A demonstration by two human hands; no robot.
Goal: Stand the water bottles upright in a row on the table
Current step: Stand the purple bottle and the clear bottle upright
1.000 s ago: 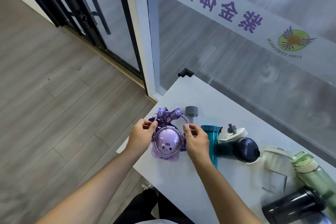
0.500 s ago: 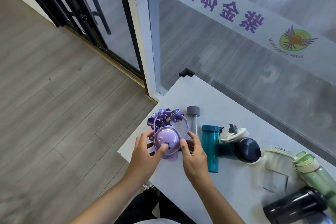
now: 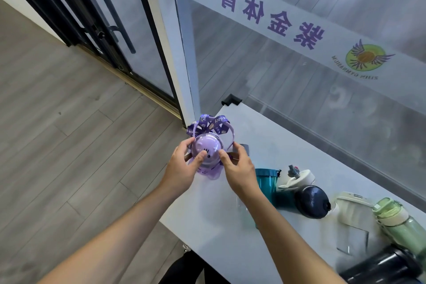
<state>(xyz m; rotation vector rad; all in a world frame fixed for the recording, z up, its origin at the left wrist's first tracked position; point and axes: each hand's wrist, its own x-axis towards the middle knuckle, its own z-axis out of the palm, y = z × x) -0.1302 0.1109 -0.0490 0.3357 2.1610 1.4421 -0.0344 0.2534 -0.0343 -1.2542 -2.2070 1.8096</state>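
**Purple bottle in both hands at the bench's left end**

- Purple bottle (image 3: pixel 206 153): upright near the left end of the bench (image 3: pixel 288 150), seen from above. Domed lid, loop handle and a printed ribbon strap (image 3: pixel 213 123) bunched behind it. Whether the base is down on the bench or just above it cannot be told; the hands hide it.
- Left hand (image 3: pixel 182 168): grip closed on the bottle's left side, thumb pressing on the dome.
- Right hand (image 3: pixel 239 168): grip closed on the right side, thumb at the lid's edge, fingers wrapped behind near the handle.
- Handling, as judged: clear plastic, looks empty, so light and stiff. The dome is smooth and rounded, likely slippery and a poor hold. The body below the lid is the better place to take it. The strap is soft and loose; it could snag a neighbour or tug the light bottle over if it trails.
- Neighbours: grey-capped tube (image 3: pixel 244 148) just behind the right hand, teal bottle (image 3: pixel 267 182) just beside that wrist, both upright. Little room on that side, so a light touch when letting go.
- Further right: white bottle (image 3: pixel 297 180), navy bottle (image 3: pixel 312 200), cream bottle (image 3: pixel 352 214), green bottle (image 3: pixel 396 221) and black bottle (image 3: pixel 382 265) appear to lie on their sides, not yet stood.
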